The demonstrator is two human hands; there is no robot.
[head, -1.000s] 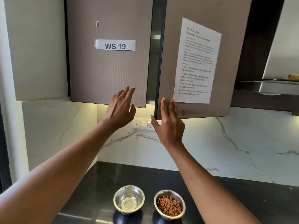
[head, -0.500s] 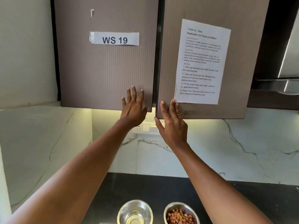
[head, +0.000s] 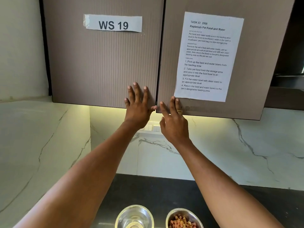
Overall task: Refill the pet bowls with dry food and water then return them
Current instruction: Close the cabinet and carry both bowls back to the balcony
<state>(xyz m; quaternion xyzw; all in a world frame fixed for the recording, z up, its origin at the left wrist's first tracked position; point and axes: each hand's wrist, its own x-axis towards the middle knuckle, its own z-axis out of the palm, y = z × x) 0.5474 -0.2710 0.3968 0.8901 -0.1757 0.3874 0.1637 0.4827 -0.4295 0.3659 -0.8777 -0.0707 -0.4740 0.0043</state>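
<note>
Two steel pet bowls stand on the black counter at the bottom edge: the left bowl (head: 134, 217) holds clear water, the right bowl (head: 183, 218) holds brown dry kibble. Above them, my left hand (head: 139, 104) presses flat with straight fingers on the lower corner of the left cabinet door (head: 102, 63). My right hand (head: 174, 119) touches the lower corner of the right cabinet door (head: 246, 63) with straight fingers. Both doors look flush, with only a thin seam between them.
A "WS 19" label (head: 113, 23) is taped to the left door and a printed task sheet (head: 207, 56) to the right door. White marble wall (head: 230, 153) runs behind the counter (head: 164, 191), with a switch plate (head: 153, 128) under the cabinet.
Both cabinet doors swung shut under my hands; the gap between them closed. The view shifted forward and up, so the bowls slid to the frame's bottom edge.
</note>
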